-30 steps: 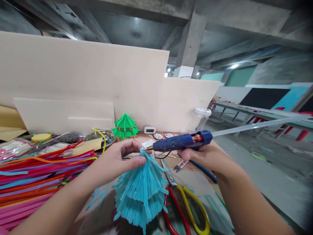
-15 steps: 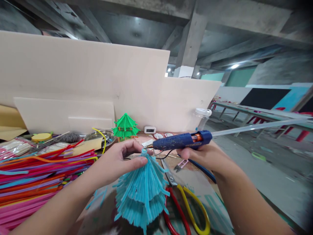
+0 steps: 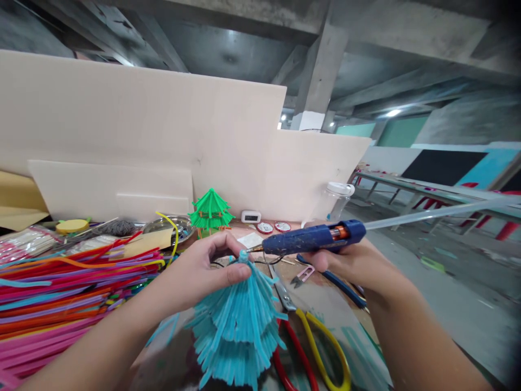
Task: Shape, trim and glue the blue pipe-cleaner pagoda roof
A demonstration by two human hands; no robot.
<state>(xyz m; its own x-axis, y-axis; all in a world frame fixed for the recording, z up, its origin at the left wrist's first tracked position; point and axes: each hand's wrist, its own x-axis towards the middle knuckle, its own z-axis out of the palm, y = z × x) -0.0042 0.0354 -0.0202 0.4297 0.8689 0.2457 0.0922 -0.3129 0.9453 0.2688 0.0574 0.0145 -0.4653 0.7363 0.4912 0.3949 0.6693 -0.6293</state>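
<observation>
A tiered blue tree of pipe cleaners (image 3: 240,326) stands upright in front of me. My left hand (image 3: 220,266) pinches it near the top, thumb in front and fingers behind. In my right hand (image 3: 345,266) is a dark blue glue gun (image 3: 313,239), held sideways with a long clear glue stick (image 3: 431,212) jutting out to the right. Its metal nozzle points left at the tree's tip, touching it or very close. Scissors (image 3: 287,298) with one red and one yellow handle lie beside the tree, partly behind it.
Bundles of coloured pipe cleaners (image 3: 52,309) cover the left side. Behind stand a small green tree (image 3: 210,209), a white digital timer (image 3: 250,216) and a clear jar (image 3: 337,201). Pink thread snips (image 3: 303,276) and blue-handled pliers (image 3: 337,285) lie near my right hand. A pale board (image 3: 228,141) rises at the back.
The glue gun's nozzle has shifted slightly right and down from above the tree's tip to its side. The tree has turned or tilted a little in my left hand.
</observation>
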